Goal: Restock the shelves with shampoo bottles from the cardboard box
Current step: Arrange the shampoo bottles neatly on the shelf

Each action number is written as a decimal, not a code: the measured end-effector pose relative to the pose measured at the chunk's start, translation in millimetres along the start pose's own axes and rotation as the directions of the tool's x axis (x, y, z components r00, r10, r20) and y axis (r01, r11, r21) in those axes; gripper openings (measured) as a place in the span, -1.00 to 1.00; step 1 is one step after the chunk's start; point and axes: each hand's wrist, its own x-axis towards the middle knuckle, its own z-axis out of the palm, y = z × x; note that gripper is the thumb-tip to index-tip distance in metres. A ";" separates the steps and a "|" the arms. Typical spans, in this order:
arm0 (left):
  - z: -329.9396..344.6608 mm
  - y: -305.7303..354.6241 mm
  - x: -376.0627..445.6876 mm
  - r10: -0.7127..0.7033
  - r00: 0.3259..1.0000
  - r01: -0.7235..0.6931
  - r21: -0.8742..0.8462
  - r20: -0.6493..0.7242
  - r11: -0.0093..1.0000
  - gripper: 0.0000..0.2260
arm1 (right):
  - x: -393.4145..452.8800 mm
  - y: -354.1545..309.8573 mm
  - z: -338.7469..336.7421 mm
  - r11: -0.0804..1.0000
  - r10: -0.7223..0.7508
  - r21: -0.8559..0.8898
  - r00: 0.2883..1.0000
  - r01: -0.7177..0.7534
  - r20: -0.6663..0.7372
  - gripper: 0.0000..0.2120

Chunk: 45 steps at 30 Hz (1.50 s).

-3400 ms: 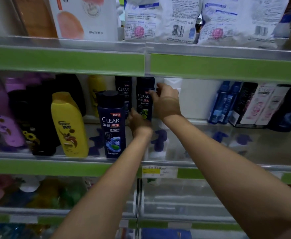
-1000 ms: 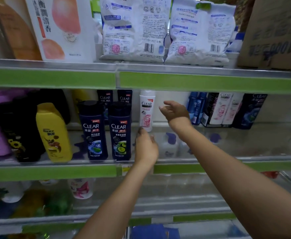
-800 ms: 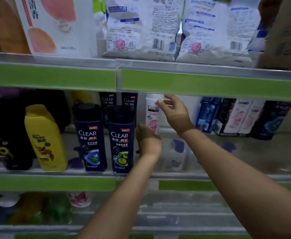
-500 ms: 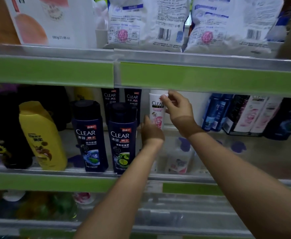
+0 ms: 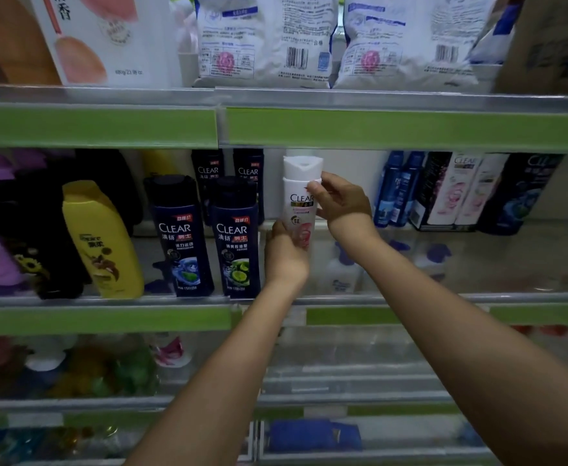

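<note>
Both hands hold the white Clear shampoo bottle (image 5: pixel 301 200) upright over the middle shelf (image 5: pixel 101 317). The left hand (image 5: pixel 284 252) grips its lower part from the left, and the right hand (image 5: pixel 341 205) pinches it near the neck. Just to the left, two dark blue Clear bottles (image 5: pixel 237 237) stand at the shelf front, next to a yellow bottle (image 5: pixel 103 240).

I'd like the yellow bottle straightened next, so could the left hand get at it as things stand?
Probably not right away: the left hand grips the base of the white shampoo bottle, and two dark blue bottles stand between it and the yellow bottle.
</note>
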 end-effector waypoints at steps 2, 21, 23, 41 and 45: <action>-5.6 -1.5 -12.5 0.033 0.999 -0.033 0.033 0.002 0.999 -0.73 | -10.9 -4.4 -1.7 0.999 0.020 0.027 1.000 -0.020 -0.009 -0.79; -35.4 2.6 -79.5 0.093 0.991 -0.104 0.132 0.091 0.986 -0.80 | -87.2 -43.1 -21.8 1.000 0.001 -0.017 1.000 -0.001 0.002 -0.90; -37.7 4.5 -79.9 0.082 0.990 -0.096 0.124 0.113 0.988 -0.81 | -87.7 -44.9 -21.6 0.999 0.020 -0.035 1.000 -0.020 -0.005 -0.89; -59.6 -0.9 -95.3 0.058 0.982 -0.062 0.017 0.179 0.998 -0.65 | -112.3 -54.6 -23.7 0.987 0.162 0.006 0.981 -0.162 -0.106 -0.47; -90.7 2.8 -128.9 0.058 0.976 -0.058 -0.006 0.208 0.998 -0.59 | -140.2 -79.5 -18.4 0.987 0.163 0.050 0.952 -0.156 -0.259 -0.67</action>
